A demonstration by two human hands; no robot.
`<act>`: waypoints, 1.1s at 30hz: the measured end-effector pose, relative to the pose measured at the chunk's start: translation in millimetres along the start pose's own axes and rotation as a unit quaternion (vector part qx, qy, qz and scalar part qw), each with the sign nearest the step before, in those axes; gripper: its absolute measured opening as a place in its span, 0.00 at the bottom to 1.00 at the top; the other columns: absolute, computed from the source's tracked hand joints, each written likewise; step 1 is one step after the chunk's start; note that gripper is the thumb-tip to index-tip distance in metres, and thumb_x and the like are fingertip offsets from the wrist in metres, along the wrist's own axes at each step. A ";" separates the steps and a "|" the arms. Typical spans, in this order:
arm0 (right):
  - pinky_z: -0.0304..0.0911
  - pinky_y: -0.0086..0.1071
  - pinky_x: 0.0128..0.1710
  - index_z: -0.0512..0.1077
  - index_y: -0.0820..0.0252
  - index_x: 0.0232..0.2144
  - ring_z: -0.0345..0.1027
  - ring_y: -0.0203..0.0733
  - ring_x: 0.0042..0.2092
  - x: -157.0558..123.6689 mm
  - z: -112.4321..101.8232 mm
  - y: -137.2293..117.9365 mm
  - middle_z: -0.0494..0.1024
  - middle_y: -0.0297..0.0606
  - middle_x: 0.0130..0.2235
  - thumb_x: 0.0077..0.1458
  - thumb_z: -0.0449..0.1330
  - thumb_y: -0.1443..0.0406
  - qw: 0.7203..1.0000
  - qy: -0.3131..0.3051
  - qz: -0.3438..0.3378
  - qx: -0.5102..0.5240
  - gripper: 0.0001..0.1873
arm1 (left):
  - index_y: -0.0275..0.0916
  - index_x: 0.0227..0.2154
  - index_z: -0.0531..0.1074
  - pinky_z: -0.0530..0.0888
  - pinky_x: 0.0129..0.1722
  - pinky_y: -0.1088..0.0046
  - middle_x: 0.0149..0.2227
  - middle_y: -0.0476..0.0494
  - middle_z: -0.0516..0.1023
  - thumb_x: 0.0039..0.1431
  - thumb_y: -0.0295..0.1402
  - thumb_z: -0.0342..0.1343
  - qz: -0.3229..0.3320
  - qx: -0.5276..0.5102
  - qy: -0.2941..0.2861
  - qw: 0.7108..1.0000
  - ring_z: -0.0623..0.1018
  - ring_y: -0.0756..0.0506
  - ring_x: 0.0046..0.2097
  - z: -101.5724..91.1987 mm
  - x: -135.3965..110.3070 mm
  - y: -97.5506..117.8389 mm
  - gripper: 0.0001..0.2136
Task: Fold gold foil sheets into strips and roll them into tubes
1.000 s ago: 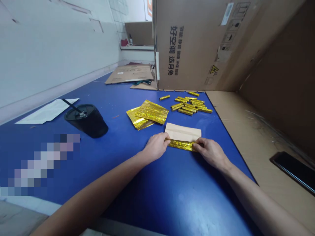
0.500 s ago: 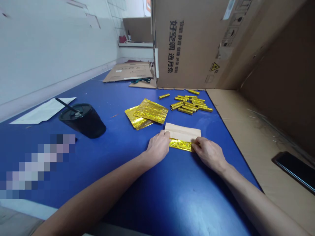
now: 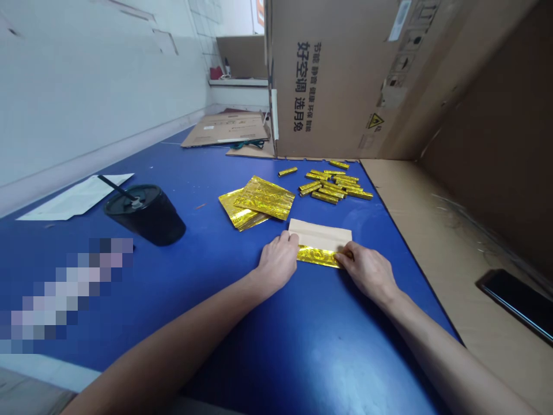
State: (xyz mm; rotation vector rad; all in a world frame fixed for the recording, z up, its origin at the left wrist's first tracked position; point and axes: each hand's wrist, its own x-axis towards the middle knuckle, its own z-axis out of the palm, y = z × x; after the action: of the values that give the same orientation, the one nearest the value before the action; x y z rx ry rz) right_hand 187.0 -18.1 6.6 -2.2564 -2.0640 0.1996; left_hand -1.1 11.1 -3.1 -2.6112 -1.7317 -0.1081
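A strip of gold holographic foil (image 3: 317,256) lies folded against the near edge of a kraft paper sheet (image 3: 319,233) on the blue table (image 3: 207,340). My left hand (image 3: 277,262) holds the foil's left end, its fingertips reaching the paper edge. My right hand (image 3: 366,271) pinches the right end. Beyond them lies a loose stack of flat gold foil sheets (image 3: 258,199), and farther right a heap of several small rolled gold foil tubes (image 3: 334,187). Neither hand touches these.
A black lidded cup with a straw (image 3: 147,216) stands left of my hands, near a white paper sheet (image 3: 73,200). A large cardboard box panel (image 3: 328,80) rises behind the table. A black phone (image 3: 521,302) lies on cardboard (image 3: 415,219) at right.
The view has shifted slightly. Both hands stay at the foil strip's ends, with only small finger movement; the paper and foil have hardly moved.
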 end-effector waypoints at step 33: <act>0.51 0.29 0.22 0.63 0.55 0.36 0.70 0.39 0.32 -7.3 9.1 -3.2 0.74 0.36 0.39 0.58 0.46 0.58 0.996 0.047 -0.027 -0.068 0.10 | 0.36 0.38 0.67 0.66 0.44 0.67 0.43 0.40 0.68 0.59 0.26 0.44 0.146 -0.015 0.120 0.982 0.67 0.44 0.45 3.9 -12.0 5.7 0.09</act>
State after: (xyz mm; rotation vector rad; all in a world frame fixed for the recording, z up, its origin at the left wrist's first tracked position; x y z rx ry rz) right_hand 181.9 -25.3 -1.7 -2.2325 -2.1478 -0.0503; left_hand -0.3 -2.0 -7.5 -2.7040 -1.2707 -0.4281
